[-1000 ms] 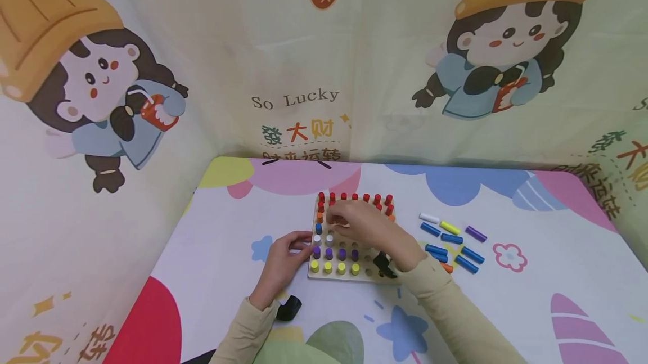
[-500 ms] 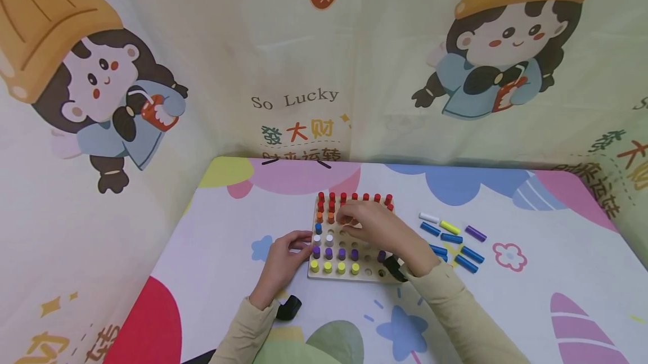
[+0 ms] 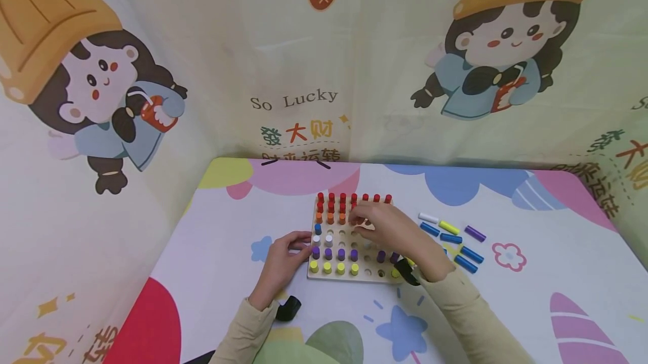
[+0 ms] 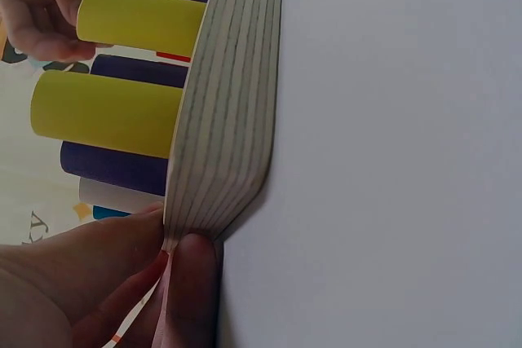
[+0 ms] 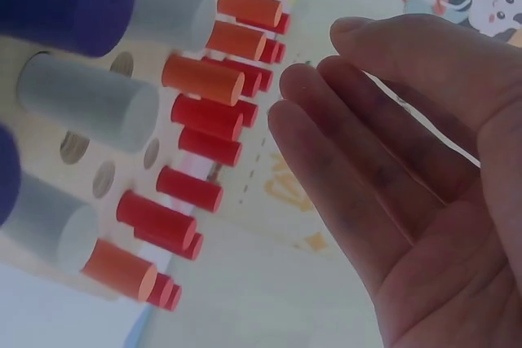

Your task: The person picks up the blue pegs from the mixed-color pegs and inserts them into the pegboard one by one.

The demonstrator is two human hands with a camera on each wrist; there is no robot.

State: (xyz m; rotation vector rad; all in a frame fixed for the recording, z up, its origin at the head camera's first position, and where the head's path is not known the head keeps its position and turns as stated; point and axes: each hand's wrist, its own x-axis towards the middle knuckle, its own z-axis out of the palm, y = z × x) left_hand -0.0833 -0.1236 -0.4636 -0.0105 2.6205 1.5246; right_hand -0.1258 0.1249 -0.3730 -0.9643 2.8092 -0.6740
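A wooden pegboard (image 3: 334,278) stands on the table with rows of upright coloured pegs. My left hand (image 3: 283,260) pinches its left edge; in the left wrist view the thumb (image 4: 98,258) lies against the top face, near the yellow pegs (image 4: 106,112). Above the board, my right hand (image 3: 390,232) is over the orange row, where orange pegs (image 3: 331,219) show to its left. The right wrist view has its fingers (image 5: 334,185) loosely extended with nothing between them, beside the orange pegs (image 5: 202,79). Red pegs (image 3: 331,198) fill the far rows; the right hand hides part of the board.
Loose pegs lie right of the board: several blue pegs (image 3: 466,264), a white peg (image 3: 428,218), a yellow peg (image 3: 449,227) and a purple peg (image 3: 475,233). Black wrist camera mounts (image 3: 289,308) sit at both cuffs. A patterned cloth wall (image 3: 385,82) rises behind the table.
My right hand has shifted rightward along the orange row in small steps, uncovering orange pegs to its left. The left hand has stayed at the board's edge.
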